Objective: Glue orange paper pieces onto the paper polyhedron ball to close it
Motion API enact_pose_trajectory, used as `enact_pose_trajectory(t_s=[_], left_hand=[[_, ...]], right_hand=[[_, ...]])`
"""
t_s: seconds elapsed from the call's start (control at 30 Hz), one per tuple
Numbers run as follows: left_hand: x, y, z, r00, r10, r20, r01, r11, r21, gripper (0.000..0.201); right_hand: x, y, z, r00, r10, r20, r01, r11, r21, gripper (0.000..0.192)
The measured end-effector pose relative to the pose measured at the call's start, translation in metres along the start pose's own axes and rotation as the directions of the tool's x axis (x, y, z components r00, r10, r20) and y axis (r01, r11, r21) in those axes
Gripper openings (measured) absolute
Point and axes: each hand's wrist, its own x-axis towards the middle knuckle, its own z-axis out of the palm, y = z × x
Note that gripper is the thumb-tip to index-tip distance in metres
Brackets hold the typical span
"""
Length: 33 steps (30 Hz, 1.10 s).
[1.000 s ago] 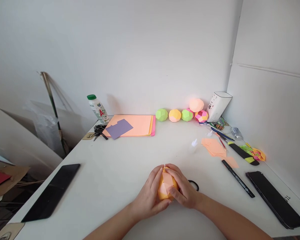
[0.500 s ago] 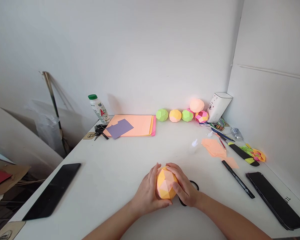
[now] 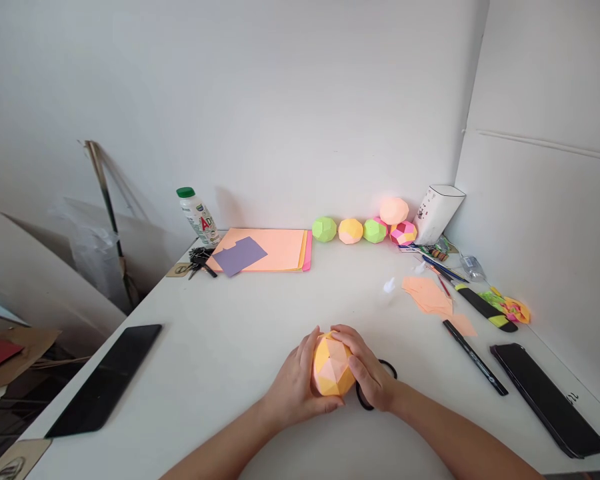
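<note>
Table [image 3: 240, 333] is sitting white in a wall corner, taking up most of the view. Paper stack [image 3: 267, 250] is lying at the back, orange on top over yellow and pink, with a purple card [image 3: 240, 256] resting on its near left corner. Two dark slabs are lying flat: left phone [image 3: 105, 380] near the left edge, right phone [image 3: 547, 398] near the right edge. White box [image 3: 437, 212] is leaning tilted in the back corner. Bottle [image 3: 198, 217], green cap, is standing just left of the paper stack, keys [image 3: 199, 260] in front of it. Black pen [image 3: 474, 357] is lying between the right phone and the hands. Orange scraps [image 3: 429, 295] are lying near the pen. A row of paper balls [image 3: 363, 229] is sitting against the back wall: green, yellow, green, pink, with a pale one on top.

Left hand [image 3: 293, 387] and right hand [image 3: 367, 370] are cupping the ball [image 3: 331, 365] from either side, fingers curled and pressing onto it. Ball is faceted, yellow and orange, sitting at centre front just above the table; cannot tell if it is touching. Black ring [image 3: 380, 387] is lying partly hidden under the right hand.
</note>
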Motion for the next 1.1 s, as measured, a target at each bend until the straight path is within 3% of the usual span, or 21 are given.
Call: enact_pose_trajectory(t_s=[0.87, 1.1], left_hand=[[0.0028, 0.0047, -0.0008, 0.999, -0.024, 0.033, 0.028, 0.992, -0.124, 0.092], [0.0017, 0.0035, 0.0008, 0.994, 0.093, -0.049, -0.092, 0.996, 0.010, 0.091]], right_hand=[[-0.0015, 0.0020, -0.0015, 1.000, 0.010, 0.029, -0.010, 1.000, -0.004, 0.044], [-0.0034, 0.0007, 0.0001, 0.999, 0.031, 0.043, -0.029, 0.999, -0.040, 0.065]])
